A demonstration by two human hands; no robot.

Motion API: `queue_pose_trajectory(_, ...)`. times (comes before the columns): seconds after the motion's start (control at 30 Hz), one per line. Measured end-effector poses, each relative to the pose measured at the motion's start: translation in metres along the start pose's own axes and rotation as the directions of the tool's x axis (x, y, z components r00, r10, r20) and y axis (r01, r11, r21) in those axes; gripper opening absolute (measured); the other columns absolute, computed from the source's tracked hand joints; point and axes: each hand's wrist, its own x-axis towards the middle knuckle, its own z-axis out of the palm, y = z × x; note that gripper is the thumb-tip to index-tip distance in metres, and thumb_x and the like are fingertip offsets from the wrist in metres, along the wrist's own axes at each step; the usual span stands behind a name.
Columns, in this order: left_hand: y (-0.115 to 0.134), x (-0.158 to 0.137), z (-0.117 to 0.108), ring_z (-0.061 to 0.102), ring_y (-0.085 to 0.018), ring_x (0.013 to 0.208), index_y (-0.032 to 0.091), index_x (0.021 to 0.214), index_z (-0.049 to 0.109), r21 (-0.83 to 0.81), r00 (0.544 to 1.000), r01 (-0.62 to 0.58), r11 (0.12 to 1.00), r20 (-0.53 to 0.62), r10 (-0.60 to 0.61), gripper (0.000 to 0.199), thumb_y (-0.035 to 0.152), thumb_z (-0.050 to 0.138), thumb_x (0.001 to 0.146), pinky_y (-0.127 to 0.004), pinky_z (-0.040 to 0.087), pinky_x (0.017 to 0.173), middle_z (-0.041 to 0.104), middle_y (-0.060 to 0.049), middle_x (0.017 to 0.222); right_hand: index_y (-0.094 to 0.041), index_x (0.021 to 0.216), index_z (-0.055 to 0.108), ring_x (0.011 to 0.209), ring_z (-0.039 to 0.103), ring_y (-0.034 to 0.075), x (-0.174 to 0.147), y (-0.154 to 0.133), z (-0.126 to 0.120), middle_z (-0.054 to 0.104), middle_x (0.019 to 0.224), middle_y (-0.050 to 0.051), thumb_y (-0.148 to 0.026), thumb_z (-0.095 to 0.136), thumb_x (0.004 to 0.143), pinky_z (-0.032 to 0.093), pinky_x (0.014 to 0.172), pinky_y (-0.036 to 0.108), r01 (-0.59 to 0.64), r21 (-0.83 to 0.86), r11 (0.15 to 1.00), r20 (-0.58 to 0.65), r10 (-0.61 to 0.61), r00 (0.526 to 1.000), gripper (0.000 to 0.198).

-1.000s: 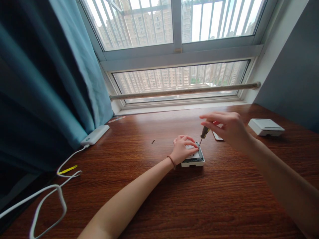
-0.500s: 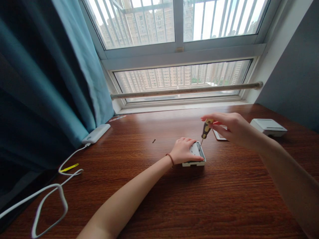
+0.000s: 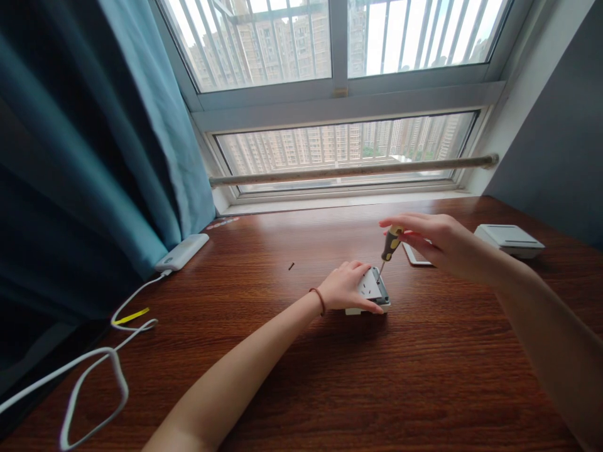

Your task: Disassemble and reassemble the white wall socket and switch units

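Observation:
A white wall socket (image 3: 369, 287) with dark slots lies face up on the wooden table, seated in a white box. My left hand (image 3: 347, 286) grips it from the left, fingers over the far edge and thumb along the near side. My right hand (image 3: 431, 237) holds a screwdriver (image 3: 391, 243) with a yellow and dark grey handle, fingers closed around the handle's top. The screwdriver leans slightly, its tip down at the right side of the socket. Whatever screw the tip meets is too small to make out.
A dark screw (image 3: 291, 266) lies left of the socket. Behind my right hand is a white frame-like plate (image 3: 415, 256); a white box (image 3: 509, 240) stands farther right. A white power bank (image 3: 182, 252) with a white cable (image 3: 117, 376) and yellow strip (image 3: 132, 316) are at left.
My left thumb has slid slightly down toward the near edge, so more of the socket's face and slots shows. The screwdriver stays at nearly the same spot.

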Motion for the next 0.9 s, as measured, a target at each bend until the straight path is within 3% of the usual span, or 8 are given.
queue_pose_trajectory(0.2, -0.001, -0.001, 0.0, 0.045, -0.029, 0.107, 0.024, 0.129, 0.04, 0.019, 1.0, -0.005, 1.0, 0.012, 0.005, 0.09, 0.073, 0.058, 0.055, -0.039, 0.04, 0.092, 0.05, -0.009, 0.117, -0.016, 0.118, 0.053, 0.087, 0.061, 0.018, 0.001, -0.004, 0.001, 0.063, 0.101, 0.009, -0.015, 0.038, 0.087, 0.047, 0.072, 0.028, 0.066, 0.054, 0.996, 0.031, -0.068, 0.997, 0.034)
queue_pose_trajectory(0.4, 0.0, -0.001, 0.002, 0.045, -0.029, 0.106, 0.024, 0.129, 0.039, 0.062, 1.0, 0.001, 0.998, 0.01, -0.002, 0.091, 0.075, 0.055, 0.055, -0.041, 0.039, 0.092, 0.05, -0.009, 0.116, -0.014, 0.118, 0.054, 0.082, 0.06, 0.016, 0.0, -0.008, 0.001, 0.064, 0.098, 0.009, -0.013, 0.04, 0.087, 0.045, 0.069, 0.025, 0.055, 0.045, 0.997, 0.032, -0.057, 0.998, 0.034)
queue_pose_trajectory(0.57, 0.001, -0.001, 0.003, 0.045, -0.029, 0.105, 0.024, 0.13, 0.037, 0.07, 1.0, -0.004, 0.998, 0.007, 0.004, 0.09, 0.073, 0.056, 0.057, -0.041, 0.038, 0.093, 0.05, -0.009, 0.116, -0.015, 0.099, 0.063, 0.065, 0.059, 0.013, 0.0, -0.004, 0.005, 0.066, 0.084, 0.006, -0.024, 0.055, 0.082, 0.045, 0.062, 0.025, -0.063, -0.078, 0.995, -0.113, 0.054, 0.992, 0.021)
queue_pose_trajectory(0.73, 0.001, -0.002, 0.002, 0.045, -0.029, 0.105, 0.024, 0.13, 0.038, 0.083, 1.0, -0.007, 0.997, 0.006, 0.006, 0.089, 0.073, 0.056, 0.057, -0.041, 0.038, 0.093, 0.05, -0.009, 0.117, -0.016, 0.071, 0.062, 0.056, 0.053, 0.014, 0.005, 0.003, 0.022, 0.06, 0.064, 0.003, -0.036, 0.062, 0.075, 0.043, 0.055, 0.027, -0.141, -0.223, 0.965, -0.332, 0.061, 0.941, 0.021)
queue_pose_trajectory(0.9, 0.001, -0.002, 0.002, 0.045, -0.028, 0.105, 0.023, 0.13, 0.037, 0.091, 1.0, -0.011, 0.996, 0.002, 0.011, 0.089, 0.073, 0.056, 0.058, -0.04, 0.038, 0.094, 0.05, -0.008, 0.117, -0.017, 0.094, 0.065, 0.061, 0.057, 0.012, 0.008, 0.004, 0.032, 0.064, 0.073, 0.002, -0.027, 0.057, 0.08, 0.048, 0.061, 0.024, -0.078, 0.023, 0.997, -0.364, 0.081, 0.928, 0.018)
